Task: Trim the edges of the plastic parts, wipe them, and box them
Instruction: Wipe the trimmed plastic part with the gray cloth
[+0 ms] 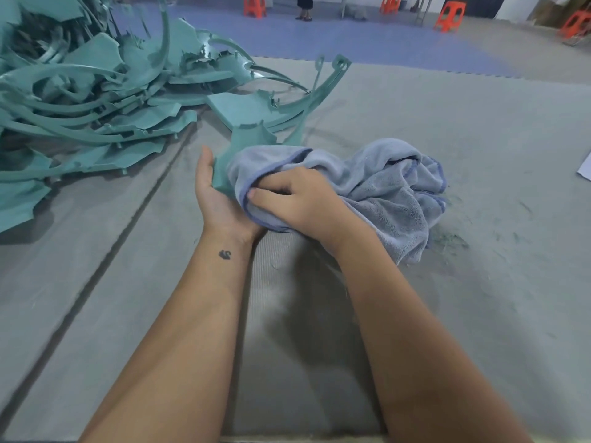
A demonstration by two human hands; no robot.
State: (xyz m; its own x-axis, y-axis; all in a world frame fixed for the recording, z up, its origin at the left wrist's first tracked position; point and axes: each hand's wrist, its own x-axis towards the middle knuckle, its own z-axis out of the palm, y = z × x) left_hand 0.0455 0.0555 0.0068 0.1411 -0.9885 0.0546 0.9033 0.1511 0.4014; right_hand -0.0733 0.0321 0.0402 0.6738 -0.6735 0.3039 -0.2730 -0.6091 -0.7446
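While the left hand [212, 199] cradles a teal plastic part [248, 148] with fingers laid straight along it, the right hand [295, 201] bunches a blue cloth [383, 190] in curled fingers against that part; the heap of parts [96, 91] lies left of the cloth.

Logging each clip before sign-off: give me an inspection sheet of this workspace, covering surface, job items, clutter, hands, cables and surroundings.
Surface: grey mat with a dark seam on the left.
Job's things: teal plastic part held upright; blue-grey cloth bunched over its near side; pile of teal parts at far left. No box seen.
Clutter: teal shavings by the cloth; white sheet corner at the right edge.
Hands: left hand supports the part from beneath; right hand grips the cloth against it.
Cables: nothing seen.
Surroundings: blue floor, orange stools, a standing person's legs.
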